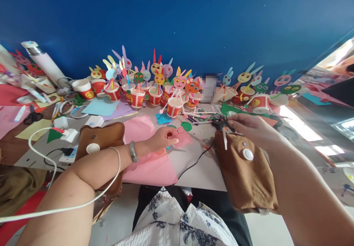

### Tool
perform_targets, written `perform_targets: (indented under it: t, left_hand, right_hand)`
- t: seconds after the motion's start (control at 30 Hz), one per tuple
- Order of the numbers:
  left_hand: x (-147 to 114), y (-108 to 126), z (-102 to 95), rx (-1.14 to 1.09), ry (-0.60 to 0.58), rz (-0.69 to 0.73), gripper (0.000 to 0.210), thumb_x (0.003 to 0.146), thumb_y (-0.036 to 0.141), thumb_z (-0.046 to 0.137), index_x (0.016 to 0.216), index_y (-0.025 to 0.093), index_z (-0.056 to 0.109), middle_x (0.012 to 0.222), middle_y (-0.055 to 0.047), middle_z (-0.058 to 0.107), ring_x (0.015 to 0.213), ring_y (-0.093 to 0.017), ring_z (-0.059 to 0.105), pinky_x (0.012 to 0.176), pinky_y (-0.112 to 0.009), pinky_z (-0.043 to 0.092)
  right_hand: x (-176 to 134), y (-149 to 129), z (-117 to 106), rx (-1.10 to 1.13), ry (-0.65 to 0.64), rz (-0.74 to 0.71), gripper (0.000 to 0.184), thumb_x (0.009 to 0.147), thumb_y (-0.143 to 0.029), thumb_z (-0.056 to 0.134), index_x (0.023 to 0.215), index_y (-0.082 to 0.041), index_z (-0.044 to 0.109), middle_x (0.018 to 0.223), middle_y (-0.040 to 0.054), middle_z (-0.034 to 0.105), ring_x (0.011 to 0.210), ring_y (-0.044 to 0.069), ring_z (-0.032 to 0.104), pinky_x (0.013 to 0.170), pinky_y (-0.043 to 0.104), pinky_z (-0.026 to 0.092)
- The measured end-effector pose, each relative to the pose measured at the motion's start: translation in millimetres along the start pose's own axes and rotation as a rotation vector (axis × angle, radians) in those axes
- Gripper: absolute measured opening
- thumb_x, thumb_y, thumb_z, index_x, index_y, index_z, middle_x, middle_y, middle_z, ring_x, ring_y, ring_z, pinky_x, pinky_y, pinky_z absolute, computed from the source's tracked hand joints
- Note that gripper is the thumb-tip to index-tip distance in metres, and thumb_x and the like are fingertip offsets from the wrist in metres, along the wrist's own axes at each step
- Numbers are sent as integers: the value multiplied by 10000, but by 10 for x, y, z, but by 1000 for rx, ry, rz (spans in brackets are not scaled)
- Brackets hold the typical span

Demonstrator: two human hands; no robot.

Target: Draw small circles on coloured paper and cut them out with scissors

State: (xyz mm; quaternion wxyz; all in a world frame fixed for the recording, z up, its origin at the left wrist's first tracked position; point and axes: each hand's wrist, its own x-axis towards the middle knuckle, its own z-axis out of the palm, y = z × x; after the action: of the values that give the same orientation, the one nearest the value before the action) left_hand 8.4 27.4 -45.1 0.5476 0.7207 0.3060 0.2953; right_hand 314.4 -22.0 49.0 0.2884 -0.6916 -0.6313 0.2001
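Several red cups [174, 108] stood at twelve o'clock from the left hand [163, 138], which pinched a pink paper piece [181, 138] over the table [193, 179], while the right hand [245, 123], towards three o'clock, was at a black tool [218, 125], its grip unclear to me.

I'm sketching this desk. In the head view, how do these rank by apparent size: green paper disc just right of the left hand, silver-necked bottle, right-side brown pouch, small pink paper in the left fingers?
Largest to smallest:
1. Right-side brown pouch
2. Silver-necked bottle
3. Small pink paper
4. Green paper disc
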Motion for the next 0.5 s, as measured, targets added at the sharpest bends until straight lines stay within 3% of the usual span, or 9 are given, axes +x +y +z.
perform_targets:
  t: [0.1, 0.23, 0.37, 0.5]
  left_hand:
    - [8, -65, 3, -1, -22, -7, 197, 712, 284, 611, 674, 180, 448, 643, 47, 393, 604, -95, 375, 568, -239, 295]
    - [5, -164, 8, 17, -44, -17, 240, 674, 230, 655, 880, 175, 545, 717, 39, 494, 657, -109, 456, 598, -230, 348]
    - [-23, -141, -7, 232, -97, -66, 432, 692, 201, 645, 1113, 191, 546, 752, 35, 581, 650, -132, 521, 586, -243, 380]
    - [-5, 17, -94, 577, 51, 20, 390, 773, 303, 663, 1126, 173, 562, 1009, -57, 661, 849, -202, 613, 748, -315, 451]
  right_hand:
    - [66, 14, 177, -256, 3, -13, 372, 820, -531, 543, 805, -174, 648, 652, 34, 578, 593, 161, 472, 562, 299, 355]
    - [126, 43, 317, -271, -34, 8, 330, 849, -479, 518, 777, -183, 645, 561, 22, 576, 540, 162, 486, 547, 296, 357]
    - [180, 75, 416, -44, -104, 30, 350, 858, -520, 518, 829, -195, 643, 455, -31, 523, 438, 138, 475, 492, 270, 365]
    - [275, 74, 568, 308, 77, 45, 310, 726, -467, 698, 853, -191, 636, 556, -33, 576, 443, 107, 457, 450, 246, 368]
